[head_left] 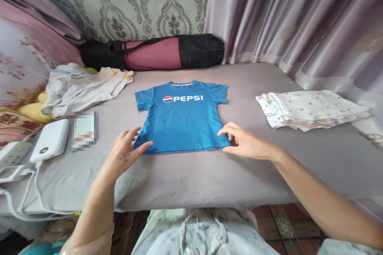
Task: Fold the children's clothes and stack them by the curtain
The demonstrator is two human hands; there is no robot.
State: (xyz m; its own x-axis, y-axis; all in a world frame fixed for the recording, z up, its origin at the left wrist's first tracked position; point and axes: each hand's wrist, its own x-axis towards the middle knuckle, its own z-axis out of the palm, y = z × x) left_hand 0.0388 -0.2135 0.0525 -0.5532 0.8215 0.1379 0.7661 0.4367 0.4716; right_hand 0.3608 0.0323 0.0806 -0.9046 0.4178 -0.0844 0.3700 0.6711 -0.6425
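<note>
A blue T-shirt [182, 123] with a PEPSI print lies flat and spread out, collar away from me and hem towards me. My left hand [125, 151] is at its lower left corner, thumb and fingers apart, the thumb tip over the hem. At the lower right corner is my right hand [247, 139], its fingers bent over the shirt's edge and the thumb by the hem, with a gap between them. Neither hand shows cloth pinched in it.
A grey sheet [191, 179] covers the surface. Folded patterned cloths [323, 107] lie to the right, white garments [89, 87] to the left. A power bank [50, 139] with cables, a blurred item [84, 129] and a power strip [13, 153] sit left. Behind lies a long mat bag [152, 53].
</note>
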